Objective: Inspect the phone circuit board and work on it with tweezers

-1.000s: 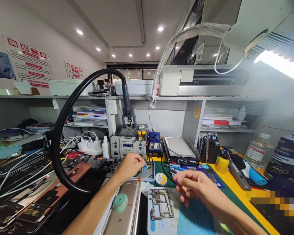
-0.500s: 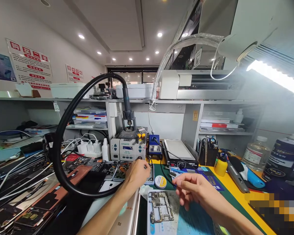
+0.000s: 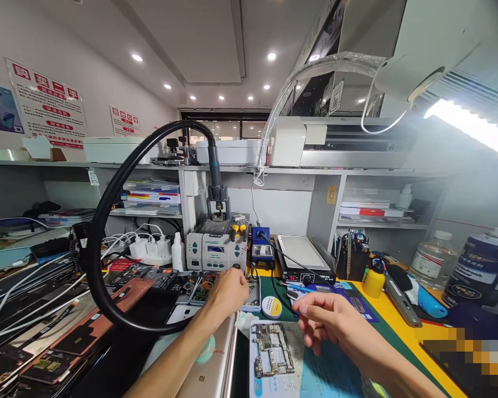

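Note:
My left hand (image 3: 228,290) reaches forward, its fingers curled over an opened phone (image 3: 253,293) that lies in front of the grey hot-air station (image 3: 218,251). Whether it grips anything is hidden by the fingers. My right hand (image 3: 332,323) hovers with loosely spread fingers and nothing in it, above the blue work mat (image 3: 327,376). To its left a bare phone circuit board (image 3: 271,348) lies on a white holder. A round yellow-and-white tin (image 3: 271,307) sits between the two hands.
A thick black hose (image 3: 103,243) loops up from the hot-air station. A gold phone back (image 3: 209,367) lies under my left forearm. Opened phones and white cables (image 3: 45,331) cover the left bench. A heating plate (image 3: 302,254), tool holder (image 3: 352,254), yellow bottle (image 3: 373,279) and two large bottles (image 3: 477,271) stand on the right.
My left hand has drawn slightly right and down onto the opened phone. The right hand has stayed almost still above the mat. The camera has shifted a little.

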### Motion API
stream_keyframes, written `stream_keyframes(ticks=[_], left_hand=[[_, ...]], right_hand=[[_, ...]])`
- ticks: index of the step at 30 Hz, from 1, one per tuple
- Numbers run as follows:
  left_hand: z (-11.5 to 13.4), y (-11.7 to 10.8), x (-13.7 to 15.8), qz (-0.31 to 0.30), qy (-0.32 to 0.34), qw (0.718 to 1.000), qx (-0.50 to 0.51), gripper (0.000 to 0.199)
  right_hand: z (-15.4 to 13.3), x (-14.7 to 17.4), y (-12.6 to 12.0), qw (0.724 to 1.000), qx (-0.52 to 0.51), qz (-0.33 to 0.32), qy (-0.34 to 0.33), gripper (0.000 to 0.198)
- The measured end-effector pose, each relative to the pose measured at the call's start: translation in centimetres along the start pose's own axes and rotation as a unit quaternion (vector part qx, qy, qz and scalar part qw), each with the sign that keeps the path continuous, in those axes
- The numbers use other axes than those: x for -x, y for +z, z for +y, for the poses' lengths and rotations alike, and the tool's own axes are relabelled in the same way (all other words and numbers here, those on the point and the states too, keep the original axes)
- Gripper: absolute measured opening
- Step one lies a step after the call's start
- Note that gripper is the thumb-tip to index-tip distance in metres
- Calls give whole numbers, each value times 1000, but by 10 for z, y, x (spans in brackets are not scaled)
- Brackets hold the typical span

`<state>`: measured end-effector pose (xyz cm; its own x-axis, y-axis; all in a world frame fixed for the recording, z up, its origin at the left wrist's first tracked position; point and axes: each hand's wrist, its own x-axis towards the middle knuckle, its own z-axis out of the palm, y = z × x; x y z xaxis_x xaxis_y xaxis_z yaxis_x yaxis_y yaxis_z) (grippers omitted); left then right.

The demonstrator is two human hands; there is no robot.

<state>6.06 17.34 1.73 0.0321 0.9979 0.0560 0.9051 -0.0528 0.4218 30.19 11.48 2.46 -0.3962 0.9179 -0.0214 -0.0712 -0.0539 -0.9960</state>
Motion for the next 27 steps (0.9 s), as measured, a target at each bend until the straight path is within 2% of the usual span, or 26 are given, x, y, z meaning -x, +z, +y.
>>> stream_keyframes(ticks=[6, 12, 20, 27], left_hand=[[6, -4, 13, 3, 87, 989, -117, 26], [18, -6, 25, -28, 117, 964, -239, 23], [16, -10, 28, -36, 140, 943, -298, 22], [0, -19, 28, -31, 167, 933, -316, 21]], right_hand=[[-2, -1, 0, 1000, 4, 6, 1, 25], [-3, 1, 1, 1000, 5, 0, -3, 28], [-1, -1, -2, 1000, 5, -16, -14, 24], [0, -1, -3, 1000, 8, -17, -19, 21]])
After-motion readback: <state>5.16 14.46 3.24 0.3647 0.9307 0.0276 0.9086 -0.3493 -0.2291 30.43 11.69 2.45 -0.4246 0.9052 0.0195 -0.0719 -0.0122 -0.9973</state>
